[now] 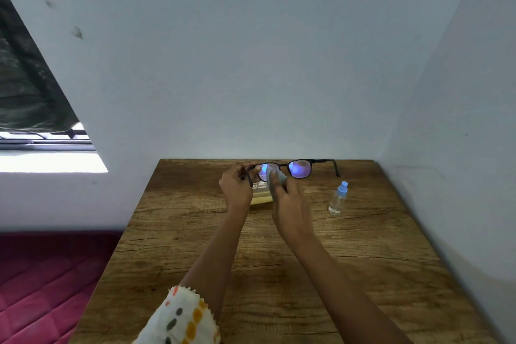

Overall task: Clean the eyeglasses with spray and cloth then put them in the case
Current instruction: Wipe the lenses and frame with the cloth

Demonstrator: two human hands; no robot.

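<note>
Now wiping one lens of the black-framed eyeglasses (300,168), held above the far end of the brown wooden table (268,274).
My left hand (236,186) pinches the frame's left end, fingers curled at the hinge. My right hand (290,208) grips a small grey cloth (275,179) against the left lens. A pale yellow case (261,199) lies under my hands, and a clear spray bottle with a blue cap (338,198) stands to the right.
</note>
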